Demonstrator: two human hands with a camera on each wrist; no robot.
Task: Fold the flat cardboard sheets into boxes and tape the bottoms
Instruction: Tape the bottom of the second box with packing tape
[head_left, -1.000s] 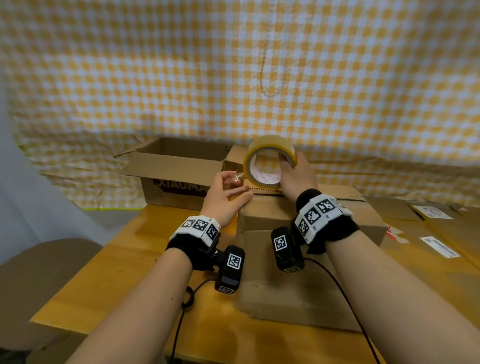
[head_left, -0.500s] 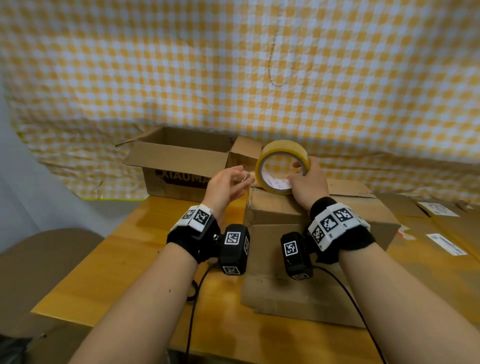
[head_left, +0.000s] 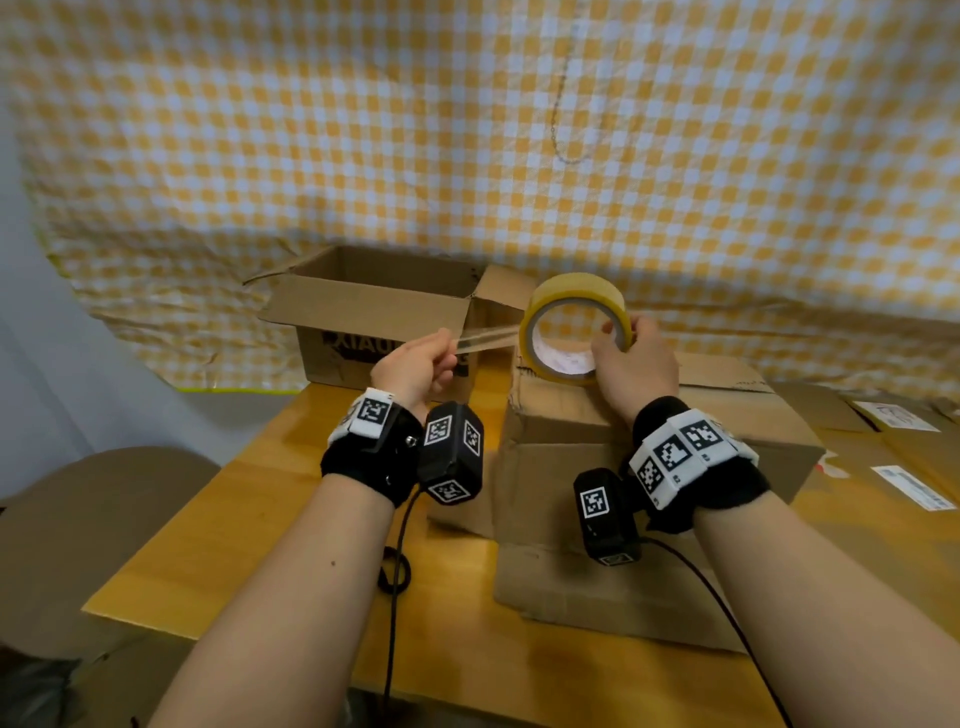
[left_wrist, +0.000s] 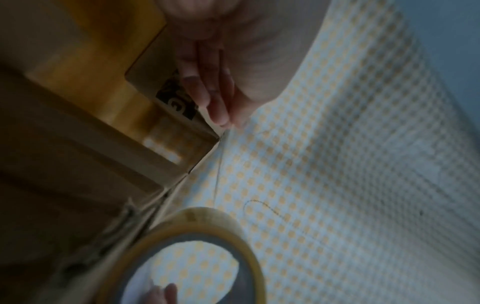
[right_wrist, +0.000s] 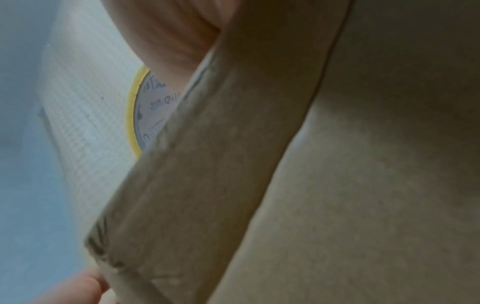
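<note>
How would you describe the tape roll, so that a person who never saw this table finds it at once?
Look at the wooden table before the yellow checked cloth. On the closed box near its middle, the right hand holds the tape roll upright. It is the only round yellow ring there, and a clear strip runs from it to the left hand.
</note>
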